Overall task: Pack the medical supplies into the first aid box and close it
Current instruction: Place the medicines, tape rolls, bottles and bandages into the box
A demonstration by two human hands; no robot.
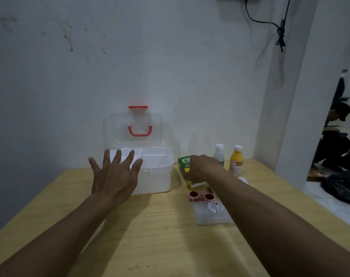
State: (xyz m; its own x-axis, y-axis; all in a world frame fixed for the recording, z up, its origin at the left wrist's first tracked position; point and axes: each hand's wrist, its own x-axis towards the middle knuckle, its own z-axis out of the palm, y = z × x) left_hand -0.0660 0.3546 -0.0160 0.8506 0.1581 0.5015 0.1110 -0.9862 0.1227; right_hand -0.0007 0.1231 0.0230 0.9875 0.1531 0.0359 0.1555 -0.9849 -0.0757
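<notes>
One green carton (184, 164) in right hand (201, 169), left hand (114, 177) spread near box (159, 177).

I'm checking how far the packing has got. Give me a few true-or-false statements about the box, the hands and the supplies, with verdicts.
1. The lid of the first aid box stands open. True.
2. The right hand holds the yellow bottle. False: it holds the green carton, and the yellow bottle stands on the table.
3. The left hand is spread open and holds nothing. True.
4. The two red tape rolls lie inside the box. False: they lie on the table, to the right of the box.
5. The white bottle stands beside the yellow bottle. True.
</notes>
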